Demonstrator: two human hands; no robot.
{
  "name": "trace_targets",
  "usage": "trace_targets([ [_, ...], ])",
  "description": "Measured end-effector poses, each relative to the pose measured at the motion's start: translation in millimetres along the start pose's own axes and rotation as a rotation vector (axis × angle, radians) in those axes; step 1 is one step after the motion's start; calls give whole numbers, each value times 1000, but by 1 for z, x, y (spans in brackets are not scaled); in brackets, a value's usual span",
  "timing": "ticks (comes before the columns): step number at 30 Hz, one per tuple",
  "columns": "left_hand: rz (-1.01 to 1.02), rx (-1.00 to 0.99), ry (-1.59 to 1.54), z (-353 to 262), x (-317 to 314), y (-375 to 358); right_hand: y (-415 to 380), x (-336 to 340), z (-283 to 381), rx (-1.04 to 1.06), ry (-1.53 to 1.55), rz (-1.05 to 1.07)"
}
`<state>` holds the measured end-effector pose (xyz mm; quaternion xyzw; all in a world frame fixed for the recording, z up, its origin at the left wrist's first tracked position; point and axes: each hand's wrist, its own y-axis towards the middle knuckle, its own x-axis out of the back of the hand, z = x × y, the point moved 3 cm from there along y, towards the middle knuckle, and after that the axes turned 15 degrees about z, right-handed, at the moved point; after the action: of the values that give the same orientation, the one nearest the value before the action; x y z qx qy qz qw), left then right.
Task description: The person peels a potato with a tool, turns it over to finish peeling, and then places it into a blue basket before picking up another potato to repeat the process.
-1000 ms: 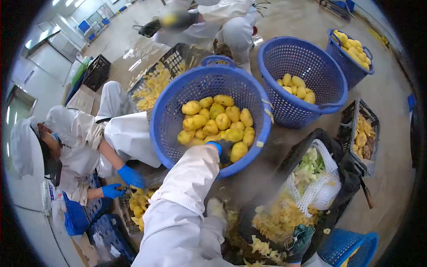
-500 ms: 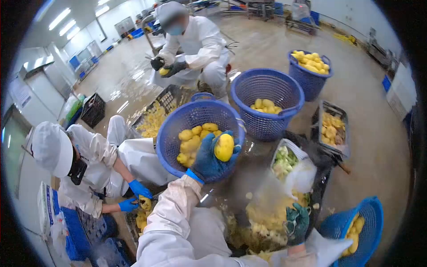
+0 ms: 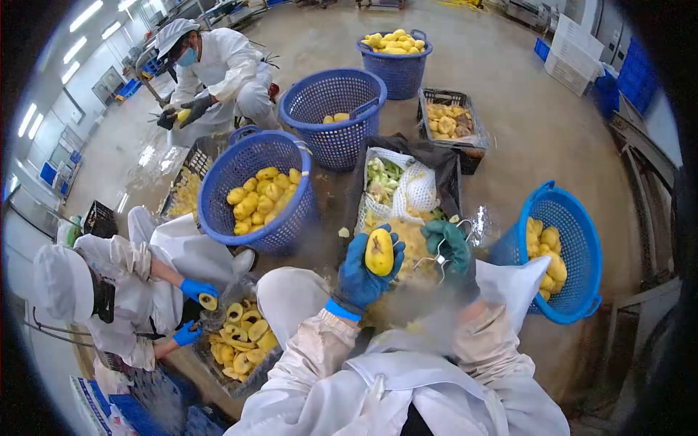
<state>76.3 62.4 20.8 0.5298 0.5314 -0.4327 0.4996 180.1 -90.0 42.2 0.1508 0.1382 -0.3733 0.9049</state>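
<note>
My left hand, in a blue glove, holds up a yellow peeled potato with a dark spot on it. Its fingers curl around the potato from behind. Close by on the right, my right hand wears a dark green glove and is closed on a thin, silver, wire-framed peeler. The peeler is apart from the potato. Below and behind both hands lies a heap of pale yellow peelings, partly blurred by a misty patch on the view. A white mesh bag and green-white scraps lie beyond it.
Blue-purple baskets of potatoes stand ahead; a brighter blue basket is at my right. A co-worker sits left beside a crate of cut pieces. Another person crouches farther back. Wet floor surrounds us.
My left hand has brought the potato from over the basket back towards my right hand. My right hand has risen with the peeler. The view has turned right.
</note>
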Motion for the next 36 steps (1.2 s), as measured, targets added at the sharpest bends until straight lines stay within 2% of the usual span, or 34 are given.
trace_targets([
  [2, -65, -42, 1, 2, 0, -5, -6, 21, -10, 11, 67, -71],
  [3, -85, -61, -39, 1, 4, -6, -5, 31, -7, 70, 1, -15],
  [5, -95, -81, -38, -1, 22, -2, -5, 52, -2, 33, 76, -55],
  [10, -274, -40, -52, -9, 70, 8, 36, 111, 12, -36, 179, -172],
  [11, -317, -55, -44, -10, 80, 9, 57, 139, 3, 58, 10, -277],
  [14, -378, -136, -1, -7, 110, 13, 107, 184, 10, 82, -254, -339],
  [17, -452, -125, -69, -3, 117, 22, 168, 208, 31, 69, -1329, -359],
  [20, -400, -136, 86, -5, 109, 31, 238, 223, 36, -290, -1729, -112],
  [21, -389, -147, 128, -7, 108, 32, 253, 200, 49, -564, -1853, -110],
  [24, -369, -173, 101, -14, 109, 39, 295, 239, 4, -743, -1936, 103],
  [26, -384, -189, 406, -13, 133, 30, 302, 263, -22, -669, -1964, 199],
  [27, -409, -209, 276, -15, 126, 36, 301, 258, -28, -633, -1976, 240],
  [28, -436, -229, 141, -16, 120, 41, 298, 260, -28, -757, -1884, 267],
  [29, -428, -235, 186, -18, 115, 41, 291, 241, -5, -882, -1785, 295],
  [31, -389, -238, 159, -18, 117, 41, 268, 233, 6, -977, -1607, 345],
  [32, -383, -256, 189, -19, 115, 41, 256, 247, 11, -937, -1536, 363],
  [33, -365, -249, 172, -20, 111, 40, 235, 270, 6, -799, -1325, 235],
  [35, -312, -233, 139, -17, 103, 40, 186, 253, 13, -778, -1014, 169],
  [36, -305, -218, 159, -16, 99, 41, 157, 227, 15, -554, -721, 221],
])
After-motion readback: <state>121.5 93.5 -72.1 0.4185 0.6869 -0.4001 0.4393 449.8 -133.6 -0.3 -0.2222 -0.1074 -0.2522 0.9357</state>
